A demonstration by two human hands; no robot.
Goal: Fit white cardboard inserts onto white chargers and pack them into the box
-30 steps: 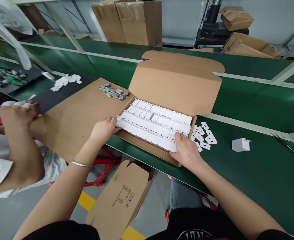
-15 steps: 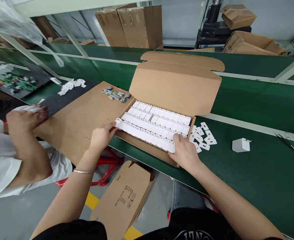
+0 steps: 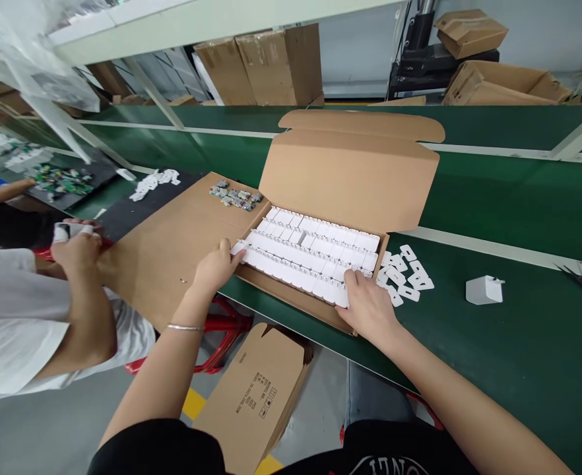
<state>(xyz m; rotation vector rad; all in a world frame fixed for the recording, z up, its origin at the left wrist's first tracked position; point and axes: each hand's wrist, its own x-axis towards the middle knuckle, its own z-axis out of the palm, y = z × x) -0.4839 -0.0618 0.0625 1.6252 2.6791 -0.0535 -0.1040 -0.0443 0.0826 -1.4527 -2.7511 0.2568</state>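
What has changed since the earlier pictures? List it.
The left hand has edged slightly right, further over the left end of the front white row. The view has shifted, bringing in another person's forearm at far left. Nothing visibly let go. Unchanged: right hand at the row's right end, box lid open.

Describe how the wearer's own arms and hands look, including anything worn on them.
The left hand and right hand are ungloved. A thin silver-coloured bangle circles the left wrist; the right wrist is unadorned. The left sleeve is black and leaves the forearm bare; the right sleeve is out of view.
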